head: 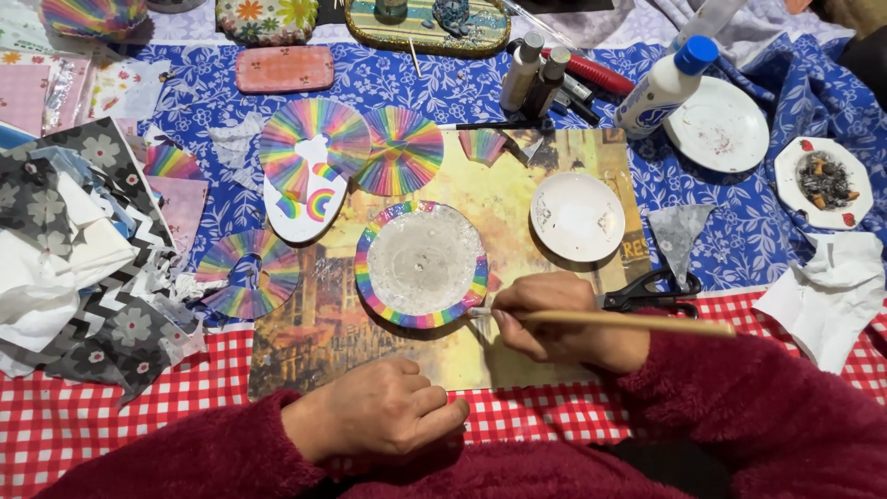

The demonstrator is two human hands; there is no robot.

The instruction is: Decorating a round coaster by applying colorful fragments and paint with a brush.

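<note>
a: what sat at the centre?
b: a round disc (421,265) with a rainbow-striped rim and a pale, glossy middle, lying flat on a yellowish printed sheet (517,166) on the desk (111,416).

a: and touching it?
b: the bristle end of a brush (601,321), right at the disc's lower right edge. wooden handle, lying nearly level and pointing off to the right.

a: held how?
b: by the right hand (554,319), fingers curled tight round the handle near the bristle end. left hand (383,407) closed in a loose fist, resting on the sheet's lower edge below the disc; nothing seen in it.

a: next to the right hand?
b: black-handled scissors (651,291), just behind the knuckles, partly hidden. beyond those, a small white dish (577,217) on the sheet.

a: further out?
b: two pleated rainbow paper fans (351,148) above the disc, a third rainbow rosette (248,274) to its left. a white glue bottle (667,83) with a blue cap, tilted, beside a white plate (721,129). a heap of patterned paper scraps (83,249) at the far left, crumpled white paper (832,291) at the right.

a: and underneath?
b: blue floral cloth (416,88) above, red checked cloth below.
</note>
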